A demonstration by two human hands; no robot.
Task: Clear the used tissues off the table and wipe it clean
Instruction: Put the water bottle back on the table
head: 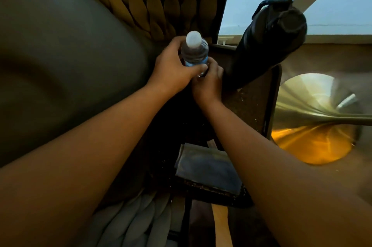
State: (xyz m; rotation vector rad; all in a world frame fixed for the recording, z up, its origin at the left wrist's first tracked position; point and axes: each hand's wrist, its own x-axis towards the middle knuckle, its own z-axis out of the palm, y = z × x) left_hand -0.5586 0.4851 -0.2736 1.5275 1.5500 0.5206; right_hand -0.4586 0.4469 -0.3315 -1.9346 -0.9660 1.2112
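Both hands met on a clear plastic water bottle [194,51] with a white cap: the left hand [173,69] wrapped its ribbed body, the right hand [208,83] gripped lower down. Just right of them stood a tall matte black flask [265,45]. Nearer the person than the hands, a folded grey cloth [207,168] lay flat on the dark speckled desk [253,101]. No tissues could be made out.

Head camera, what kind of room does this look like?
Probably a living room or lounge at home: a small dark side table beside a cushioned seat, a chunky knitted throw and a lit gold lamp.
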